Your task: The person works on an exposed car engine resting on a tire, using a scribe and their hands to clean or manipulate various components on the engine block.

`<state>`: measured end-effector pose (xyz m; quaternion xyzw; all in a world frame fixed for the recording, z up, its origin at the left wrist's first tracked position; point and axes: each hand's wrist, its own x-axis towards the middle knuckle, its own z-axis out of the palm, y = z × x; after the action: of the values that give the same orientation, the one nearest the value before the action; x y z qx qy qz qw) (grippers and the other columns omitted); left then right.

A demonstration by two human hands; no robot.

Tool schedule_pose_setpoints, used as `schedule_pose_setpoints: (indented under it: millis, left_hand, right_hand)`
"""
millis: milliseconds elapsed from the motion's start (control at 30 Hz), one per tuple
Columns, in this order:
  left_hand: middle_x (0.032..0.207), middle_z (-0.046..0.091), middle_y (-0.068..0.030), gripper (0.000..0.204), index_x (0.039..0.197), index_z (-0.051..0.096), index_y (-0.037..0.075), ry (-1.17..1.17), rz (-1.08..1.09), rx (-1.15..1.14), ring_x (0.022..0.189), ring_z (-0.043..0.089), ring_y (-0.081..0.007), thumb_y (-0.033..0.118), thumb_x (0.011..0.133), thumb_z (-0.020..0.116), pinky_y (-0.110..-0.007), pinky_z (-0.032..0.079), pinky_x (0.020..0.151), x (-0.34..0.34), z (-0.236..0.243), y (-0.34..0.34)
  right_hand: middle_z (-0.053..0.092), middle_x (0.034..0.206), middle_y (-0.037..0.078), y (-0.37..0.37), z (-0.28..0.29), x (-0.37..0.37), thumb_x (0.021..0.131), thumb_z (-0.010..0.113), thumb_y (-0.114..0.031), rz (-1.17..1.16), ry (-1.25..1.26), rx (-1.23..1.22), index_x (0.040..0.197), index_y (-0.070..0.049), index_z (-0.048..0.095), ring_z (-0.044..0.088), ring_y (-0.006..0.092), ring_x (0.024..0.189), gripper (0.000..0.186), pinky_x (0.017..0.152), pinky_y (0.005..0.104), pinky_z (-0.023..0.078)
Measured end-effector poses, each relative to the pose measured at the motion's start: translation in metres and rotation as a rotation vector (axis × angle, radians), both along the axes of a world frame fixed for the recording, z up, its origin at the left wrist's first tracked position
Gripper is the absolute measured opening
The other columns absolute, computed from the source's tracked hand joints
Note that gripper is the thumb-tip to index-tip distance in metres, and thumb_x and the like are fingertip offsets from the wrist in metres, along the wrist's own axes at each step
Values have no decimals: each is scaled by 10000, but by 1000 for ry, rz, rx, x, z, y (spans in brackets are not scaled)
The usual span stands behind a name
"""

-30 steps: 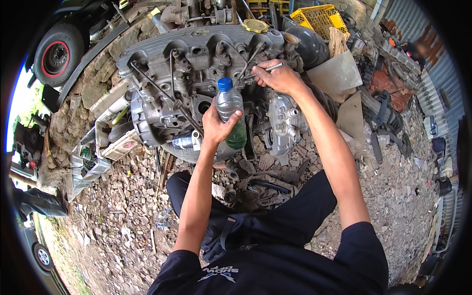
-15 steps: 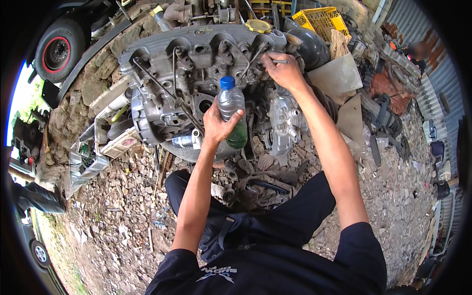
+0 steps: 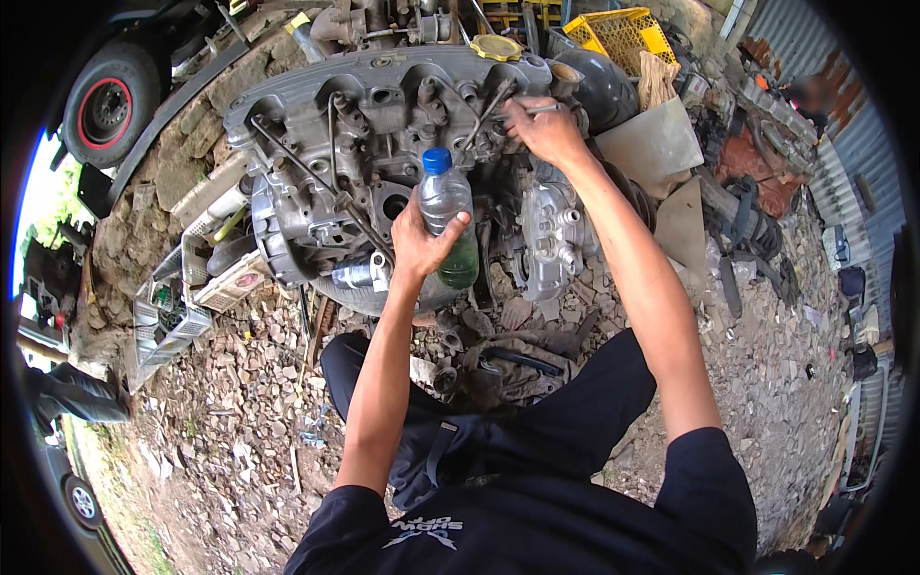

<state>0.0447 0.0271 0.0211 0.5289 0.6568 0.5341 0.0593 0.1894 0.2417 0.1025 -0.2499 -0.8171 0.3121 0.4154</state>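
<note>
My left hand (image 3: 422,238) is wrapped round a clear plastic bottle (image 3: 450,206) with a blue cap and green liquid in its lower part. The bottle stands nearly upright in front of a large grey engine (image 3: 374,120). At the engine's right side, my right hand (image 3: 544,132) grips a thin grey stick-like tool (image 3: 546,108). One end of the tool pokes out past my fingers; its working end cannot be made out. A bent metal pipe (image 3: 489,113) on the engine is close to these fingertips.
Stones and rubble (image 3: 240,431) cover the ground, with a dirty cloth (image 3: 527,369) between my knees. A yellow crate (image 3: 623,43) and sheets of board (image 3: 661,144) lie right of the engine. Plastic crates (image 3: 172,326) and a red-rimmed wheel (image 3: 107,110) are on the left.
My right hand has shifted slightly left along the engine with the tool. The left hand keeps its hold on the bottle. The whole view has shifted a little.
</note>
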Motion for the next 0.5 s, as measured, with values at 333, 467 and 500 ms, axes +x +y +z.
schedule_pose_setpoints:
  millis: [333, 467, 500]
  left_hand:
    - [968, 721, -182, 724, 1212, 592, 8, -40, -15, 34, 933, 712, -339, 566, 775, 743, -428, 531, 848, 1, -1, -2]
    - [970, 721, -185, 741, 1221, 590, 5, -57, -27, 26, 930, 714, -339, 577, 774, 741, -432, 532, 846, 0, -5, 2]
    - [970, 721, -185, 745, 1223, 589, 4, -54, -22, 28, 929, 714, -339, 579, 774, 741, -432, 533, 845, -2, -5, -1]
  right_hand:
    - [664, 843, 233, -8, -1, 1, 933, 636, -277, 8, -33, 94, 908, -60, 720, 671, 400, 750, 234, 655, 431, 532]
    - [662, 818, 244, -9, -3, 0, 936, 634, -246, 108, -13, 79, 924, -19, 711, 670, 395, 712, 241, 610, 415, 530]
    - [661, 808, 243, -12, 2, 4, 940, 629, -225, 309, 1, -272, 922, -6, 709, 664, 395, 679, 234, 584, 400, 526]
